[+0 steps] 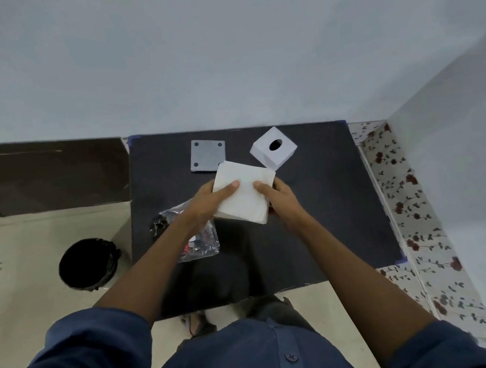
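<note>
Head view:
- A thick square stack of white paper tissues [244, 194] is held up over the middle of a dark grey mat [317, 220], clear of its surface.
- The left hand [207, 202] grips the stack's left edge, with the thumb on top and the fingers curled underneath.
- The right hand [279, 199] grips the right edge in the same way, thumb on top.
- A white cube-shaped tissue box with an oval hole in its top [274, 148] stands on the mat just beyond the stack, turned corner-on.
- A flat grey square plate with four round holes near its corners [207, 154] lies on the mat to the left of the box, near the stack's far corner.
- A crumpled clear plastic wrapper with black and red print [200, 246] lies on the mat under the left forearm.
- A round black bin with a black liner [87, 264] stands on the pale floor to the left of the mat.
- A white surface with a red rose pattern [408, 208] runs along the mat's right side.
</note>
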